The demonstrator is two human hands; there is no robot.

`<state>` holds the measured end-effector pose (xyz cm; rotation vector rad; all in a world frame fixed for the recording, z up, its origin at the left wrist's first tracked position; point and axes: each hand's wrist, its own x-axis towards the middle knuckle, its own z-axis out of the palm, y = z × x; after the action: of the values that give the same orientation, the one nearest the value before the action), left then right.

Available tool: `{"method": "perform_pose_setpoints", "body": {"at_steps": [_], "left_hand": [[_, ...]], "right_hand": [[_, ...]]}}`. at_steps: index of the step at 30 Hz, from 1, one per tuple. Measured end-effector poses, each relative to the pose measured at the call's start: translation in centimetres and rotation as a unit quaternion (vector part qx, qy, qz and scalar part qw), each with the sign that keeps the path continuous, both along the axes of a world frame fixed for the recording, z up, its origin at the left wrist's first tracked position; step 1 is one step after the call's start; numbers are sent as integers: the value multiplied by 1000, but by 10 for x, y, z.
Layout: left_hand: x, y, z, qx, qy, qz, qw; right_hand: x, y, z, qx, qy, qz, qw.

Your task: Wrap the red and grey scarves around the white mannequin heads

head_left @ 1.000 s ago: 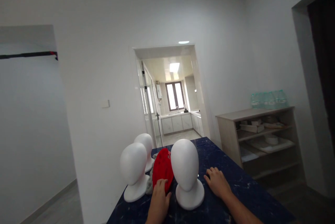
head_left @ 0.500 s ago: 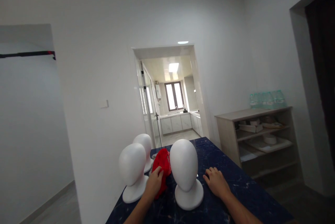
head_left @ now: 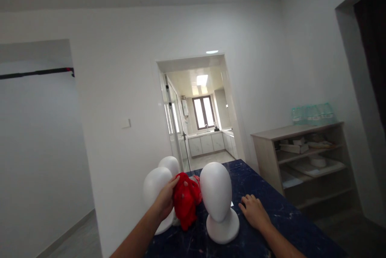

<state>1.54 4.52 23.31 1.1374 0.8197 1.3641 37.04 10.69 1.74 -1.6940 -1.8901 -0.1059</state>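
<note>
My left hand (head_left: 165, 197) grips the upper left side of a soft red cloth item (head_left: 184, 199), which hangs with a few small gaps showing what is behind. Its exact kind is hard to make out. To the right of the cloth stands a white foam mannequin head (head_left: 216, 193), upright on its round base. A second foam head (head_left: 154, 181) stands behind my left hand, partly covered by it, and a third foam head (head_left: 169, 164) is farther back. My right hand (head_left: 255, 210) rests on the dark blue marbled table (head_left: 238, 177), fingers loosely spread and holding nothing.
Pinkish and grey cloth (head_left: 197, 189) lies behind the red one. To the right stands a wooden shelf unit (head_left: 297, 130) with several bottles (head_left: 313, 114) on top. A doorway beyond the table opens onto a kitchen (head_left: 205, 143).
My left hand has lifted the red cloth and shifted it toward me, and more of it shows now. My right hand stays on the table. The whole view has tilted slightly.
</note>
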Motion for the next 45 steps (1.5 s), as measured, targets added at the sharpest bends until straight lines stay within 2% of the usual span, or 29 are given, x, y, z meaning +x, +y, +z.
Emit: {"method": "perform_pose_setpoints", "body": {"at_steps": [3,5,8,10,12,14,17,19,20,23,26,28,30,33,38,41,45], "left_hand": [[-7,-22,27,-17,8,-36,999],[-11,-37,49,12,38,-71,997],[-14,-61,84,77,88,-115,987],[-13,-78,108,99,112,-131,980],[-10,-95,128,109,123,-145,976],[-2,-111,143,118,117,-167,972],[20,-130,154,132,94,-204,966],[39,-142,156,127,80,-232,961],[48,-149,157,119,77,-247,959],[69,-166,158,105,64,-289,949],[74,-174,165,134,25,-297,945],[68,-170,171,162,-19,-277,947],[56,-160,176,180,-64,-253,949],[37,-132,176,181,-106,-224,952],[19,-74,158,153,-183,-180,954],[17,-38,143,139,-233,-179,946],[25,9,121,100,-273,-167,942]], "right_hand": [[1,2,-2,3,32,11,999],[6,4,0,18,90,23,995],[17,0,13,107,246,-1,963],[18,-17,35,197,341,-51,918],[5,-49,67,276,381,-70,880],[-21,-93,105,314,374,12,873],[-76,-155,163,248,383,187,870],[-109,-179,192,172,410,276,852],[-123,-184,202,126,430,322,834],[-150,-183,206,-15,455,442,773],[-149,-175,189,-146,472,497,714],[-130,-172,179,-230,477,503,683],[-97,-169,175,-280,458,496,683],[-33,-159,181,-257,464,472,705],[60,-123,203,-243,484,485,687],[91,-96,212,-232,508,480,676],[96,-60,220,-161,597,463,635]]}}
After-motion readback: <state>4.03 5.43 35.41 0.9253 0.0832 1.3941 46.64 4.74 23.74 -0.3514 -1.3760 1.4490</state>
